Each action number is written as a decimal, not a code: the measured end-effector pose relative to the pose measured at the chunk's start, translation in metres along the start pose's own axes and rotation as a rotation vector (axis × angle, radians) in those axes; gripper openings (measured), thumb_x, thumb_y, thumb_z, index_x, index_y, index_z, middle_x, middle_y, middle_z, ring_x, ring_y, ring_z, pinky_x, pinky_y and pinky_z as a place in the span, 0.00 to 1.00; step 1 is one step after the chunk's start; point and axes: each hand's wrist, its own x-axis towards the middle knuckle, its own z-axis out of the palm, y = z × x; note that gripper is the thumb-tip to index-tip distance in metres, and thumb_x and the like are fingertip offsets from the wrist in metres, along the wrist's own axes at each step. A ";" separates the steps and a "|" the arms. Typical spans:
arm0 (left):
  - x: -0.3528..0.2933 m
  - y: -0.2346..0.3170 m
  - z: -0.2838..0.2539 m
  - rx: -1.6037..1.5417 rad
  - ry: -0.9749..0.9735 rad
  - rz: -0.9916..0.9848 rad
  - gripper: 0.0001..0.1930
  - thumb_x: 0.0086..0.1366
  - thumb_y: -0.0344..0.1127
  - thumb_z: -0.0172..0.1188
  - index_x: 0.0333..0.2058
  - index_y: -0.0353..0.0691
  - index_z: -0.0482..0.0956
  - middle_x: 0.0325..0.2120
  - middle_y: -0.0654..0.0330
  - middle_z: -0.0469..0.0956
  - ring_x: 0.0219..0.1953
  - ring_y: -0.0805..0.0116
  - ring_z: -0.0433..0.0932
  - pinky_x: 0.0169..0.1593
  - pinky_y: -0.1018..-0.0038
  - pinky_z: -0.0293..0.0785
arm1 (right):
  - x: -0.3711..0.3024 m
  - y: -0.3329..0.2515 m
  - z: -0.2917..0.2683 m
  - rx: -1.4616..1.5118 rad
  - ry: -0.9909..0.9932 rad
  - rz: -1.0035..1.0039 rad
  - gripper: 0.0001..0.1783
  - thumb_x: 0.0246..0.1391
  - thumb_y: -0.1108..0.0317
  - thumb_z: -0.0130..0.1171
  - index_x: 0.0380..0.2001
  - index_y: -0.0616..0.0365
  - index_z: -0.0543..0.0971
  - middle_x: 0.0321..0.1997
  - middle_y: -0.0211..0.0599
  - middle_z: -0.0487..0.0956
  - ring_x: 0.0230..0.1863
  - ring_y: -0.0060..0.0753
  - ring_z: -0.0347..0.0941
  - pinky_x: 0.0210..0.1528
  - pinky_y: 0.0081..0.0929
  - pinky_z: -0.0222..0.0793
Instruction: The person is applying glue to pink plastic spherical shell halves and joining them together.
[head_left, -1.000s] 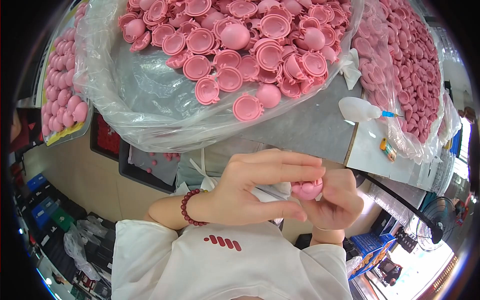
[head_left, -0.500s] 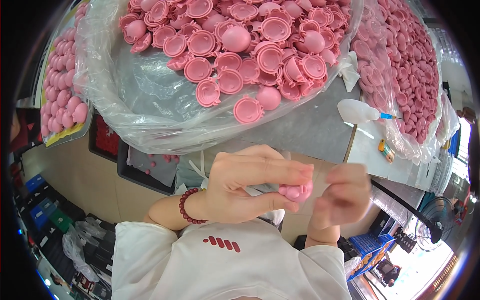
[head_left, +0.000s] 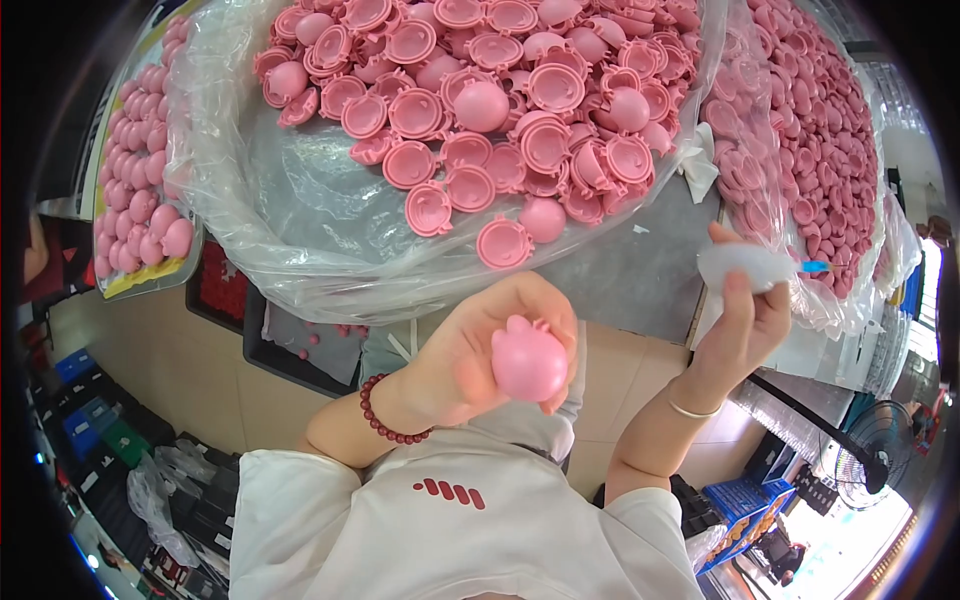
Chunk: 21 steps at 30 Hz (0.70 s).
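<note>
My left hand [head_left: 455, 365], with a beaded bracelet at the wrist, is closed around a pink round plastic shell piece [head_left: 530, 362]. The smooth domed side and small knobs of the piece show, while its far side is hidden by my palm and fingers. Over the table's edge to the right, my right hand [head_left: 742, 330] grips a white squeeze bottle [head_left: 735, 268]. Its blue needle tip [head_left: 815, 267] points right, toward a plastic bag of pink pieces. Beyond my left hand, pink half-shells [head_left: 480, 105] lie heaped on a clear plastic bag [head_left: 340, 290].
A second pile of pink parts [head_left: 810, 130] fills a bag at the right. White crumpled material [head_left: 700, 170] lies between the piles. On the left are a tray of pink domes [head_left: 140, 215] and a dark bin [head_left: 290, 360]. A fan [head_left: 880, 445] stands at right.
My right hand has left the pink shell piece, moved up and right, and picked up the squeeze bottle from the table. My left hand has turned the piece, its domed side now showing.
</note>
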 end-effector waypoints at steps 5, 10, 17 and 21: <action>0.002 0.010 0.007 -0.021 -0.056 -0.155 0.32 0.43 0.51 0.65 0.40 0.41 0.59 0.26 0.56 0.71 0.30 0.63 0.72 0.33 0.69 0.72 | -0.005 0.006 -0.006 0.111 0.000 0.092 0.15 0.46 0.66 0.49 0.35 0.66 0.66 0.29 0.49 0.75 0.24 0.23 0.69 0.25 0.14 0.60; -0.005 0.006 0.009 0.187 0.074 -0.051 0.31 0.40 0.42 0.69 0.42 0.34 0.67 0.30 0.48 0.74 0.31 0.57 0.75 0.35 0.69 0.73 | -0.004 0.001 -0.006 0.138 -0.036 0.179 0.15 0.47 0.65 0.48 0.35 0.65 0.66 0.29 0.49 0.75 0.22 0.23 0.68 0.25 0.13 0.58; -0.007 0.017 0.016 0.721 -0.034 0.241 0.23 0.35 0.36 0.71 0.30 0.31 0.75 0.27 0.47 0.75 0.28 0.58 0.76 0.33 0.69 0.74 | -0.006 0.002 -0.003 0.130 -0.079 0.166 0.16 0.48 0.65 0.48 0.37 0.66 0.66 0.28 0.47 0.75 0.21 0.22 0.67 0.25 0.12 0.57; -0.020 0.051 0.020 1.036 -0.103 0.305 0.19 0.42 0.38 0.67 0.30 0.29 0.74 0.25 0.47 0.75 0.28 0.58 0.76 0.34 0.68 0.73 | -0.008 0.001 -0.001 0.127 -0.032 0.185 0.16 0.48 0.65 0.48 0.37 0.67 0.66 0.28 0.45 0.75 0.21 0.21 0.67 0.25 0.11 0.57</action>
